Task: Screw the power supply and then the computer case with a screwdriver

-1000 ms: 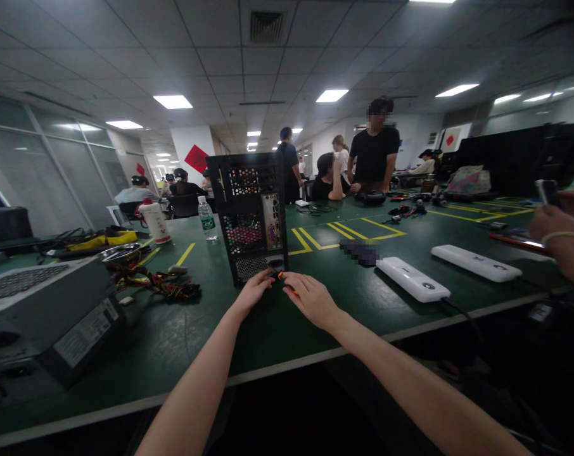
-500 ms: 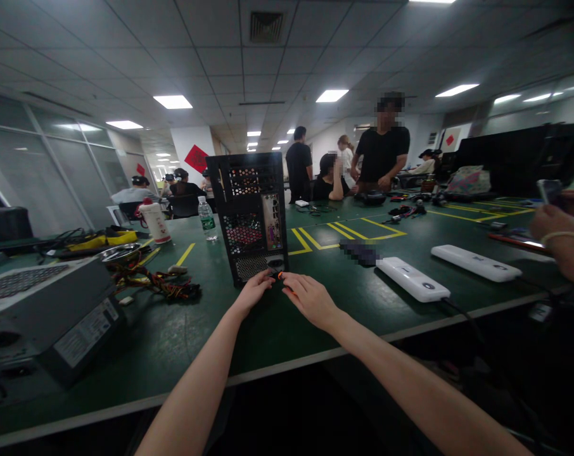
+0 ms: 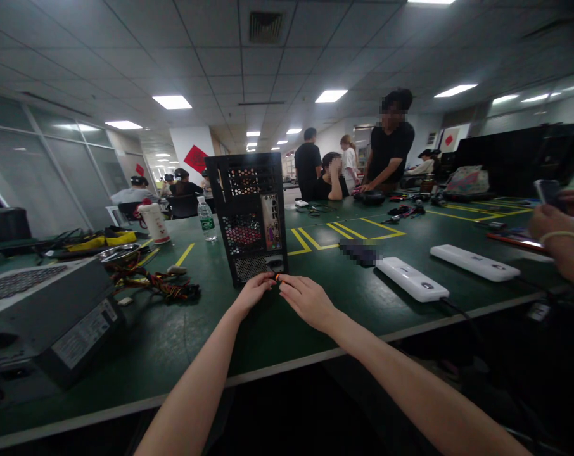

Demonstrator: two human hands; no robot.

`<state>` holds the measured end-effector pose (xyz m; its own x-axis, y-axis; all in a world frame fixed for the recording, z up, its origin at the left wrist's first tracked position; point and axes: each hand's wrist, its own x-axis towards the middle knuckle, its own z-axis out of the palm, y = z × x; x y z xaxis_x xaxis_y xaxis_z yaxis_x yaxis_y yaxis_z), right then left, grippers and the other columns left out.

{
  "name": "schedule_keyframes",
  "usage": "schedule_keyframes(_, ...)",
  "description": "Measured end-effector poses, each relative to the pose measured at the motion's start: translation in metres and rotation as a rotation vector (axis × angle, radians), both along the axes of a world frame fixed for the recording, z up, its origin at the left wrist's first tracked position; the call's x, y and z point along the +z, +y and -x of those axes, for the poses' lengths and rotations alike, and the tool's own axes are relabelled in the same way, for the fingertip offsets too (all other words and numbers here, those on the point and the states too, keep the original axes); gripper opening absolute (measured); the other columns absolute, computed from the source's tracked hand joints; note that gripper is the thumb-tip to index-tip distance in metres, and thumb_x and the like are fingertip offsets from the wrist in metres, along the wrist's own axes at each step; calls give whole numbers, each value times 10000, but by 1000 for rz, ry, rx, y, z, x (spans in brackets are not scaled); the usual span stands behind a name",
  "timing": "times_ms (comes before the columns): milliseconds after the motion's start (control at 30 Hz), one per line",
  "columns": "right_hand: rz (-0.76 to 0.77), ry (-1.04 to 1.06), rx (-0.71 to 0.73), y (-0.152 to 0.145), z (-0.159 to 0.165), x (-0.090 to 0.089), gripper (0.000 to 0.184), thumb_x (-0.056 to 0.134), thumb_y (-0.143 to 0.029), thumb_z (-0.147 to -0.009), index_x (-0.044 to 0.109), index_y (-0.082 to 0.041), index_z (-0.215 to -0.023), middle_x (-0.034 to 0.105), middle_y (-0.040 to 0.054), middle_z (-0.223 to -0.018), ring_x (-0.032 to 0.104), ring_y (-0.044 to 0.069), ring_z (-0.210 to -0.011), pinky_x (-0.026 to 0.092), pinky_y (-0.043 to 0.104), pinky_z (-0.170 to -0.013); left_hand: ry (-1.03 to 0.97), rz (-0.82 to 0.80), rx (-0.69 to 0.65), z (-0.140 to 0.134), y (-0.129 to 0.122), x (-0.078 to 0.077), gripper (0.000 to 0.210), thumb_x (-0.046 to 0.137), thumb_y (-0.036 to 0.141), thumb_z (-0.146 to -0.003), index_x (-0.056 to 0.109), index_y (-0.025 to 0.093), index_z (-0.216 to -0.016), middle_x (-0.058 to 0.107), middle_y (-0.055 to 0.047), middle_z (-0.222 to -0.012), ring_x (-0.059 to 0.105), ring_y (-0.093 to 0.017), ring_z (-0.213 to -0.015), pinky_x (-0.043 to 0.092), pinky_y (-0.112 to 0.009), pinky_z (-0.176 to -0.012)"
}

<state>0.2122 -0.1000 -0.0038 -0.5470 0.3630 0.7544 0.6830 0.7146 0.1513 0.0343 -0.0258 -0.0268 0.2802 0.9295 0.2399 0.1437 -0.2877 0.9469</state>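
Note:
A black computer case point(image 3: 255, 218) stands upright on the green table, its back panel with grilles and ports facing me. My left hand point(image 3: 255, 291) is closed at the lower edge of that panel, fingertips pinched near the power socket; what they hold is too small to make out. Right beside it, my right hand point(image 3: 308, 301) has its fingers pressed together round a small orange-and-black object point(image 3: 278, 277), mostly hidden by the fingers. Both hands' fingertips almost meet just in front of the case's lower right corner.
To the left sit a grey power supply unit point(image 3: 59, 323) with bundled cables point(image 3: 158, 282), a water bottle point(image 3: 206, 220) and a white flask point(image 3: 154, 221). White power banks or adapters point(image 3: 410, 278) lie right. A co-worker's hand point(image 3: 555, 225) holds a phone at far right.
My hands stay at the lower edge of the case, the right one shifting very slightly. In the background, a standing person leans further down over the table.

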Motion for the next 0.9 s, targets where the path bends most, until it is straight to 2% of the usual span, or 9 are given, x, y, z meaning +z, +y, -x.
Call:
schedule_keyframes(200, 10, -152, -25, -10, 4, 6, 261, 450, -183, -785, 501, -138, -1038, 516, 141, -1118, 506, 219, -965, 409, 364, -788, -16, 26, -32, 0, -5, 3, 314, 555, 298, -697, 617, 137, -960, 630, -56, -902, 542, -123, -712, 401, -257, -714)
schedule_keyframes(333, -45, -218, -44, -10, 6, 5, 285, 406, -171, -821, 463, -131, -1097, 532, 141, -1105, 526, 203, -916, 419, 332, -740, -66, 68, -85, 0, -8, 5, 326, 529, 342, -722, 618, 126, -950, 628, -63, -860, 545, -136, -736, 396, -250, -688)
schedule_keyframes(467, -85, -183, -74, -6, 4, 2, 223, 384, -259, -861, 494, -169, -1034, 536, 129, -1096, 541, 188, -884, 420, 309, -707, -84, 114, -123, -1, -11, 5, 330, 527, 373, -726, 633, 111, -896, 625, -59, -764, 542, -134, -688, 392, -251, -656)
schedule_keyframes(567, -55, -148, -72, -7, 4, 3, 221, 396, -309, -855, 505, -173, -991, 539, 124, -1065, 542, 184, -865, 428, 307, -696, -103, 144, -123, -2, -13, 5, 334, 536, 388, -720, 641, 116, -883, 624, -54, -738, 539, -129, -664, 387, -245, -634)
schedule_keyframes(700, 1, -169, -50, -10, 7, 5, 208, 424, -244, -821, 499, -156, -994, 518, 131, -1062, 522, 201, -921, 433, 322, -741, -142, 177, -101, -5, -15, 6, 313, 574, 381, -691, 650, 109, -826, 619, -50, -702, 537, -130, -645, 388, -244, -614)
schedule_keyframes(900, -33, -150, -49, -9, 8, 2, 251, 378, -179, -828, 485, -133, -1050, 530, 130, -1080, 516, 203, -959, 437, 327, -759, -161, 182, -48, -7, -17, 10, 298, 608, 380, -661, 648, 109, -775, 602, -36, -654, 530, -125, -626, 386, -237, -587)
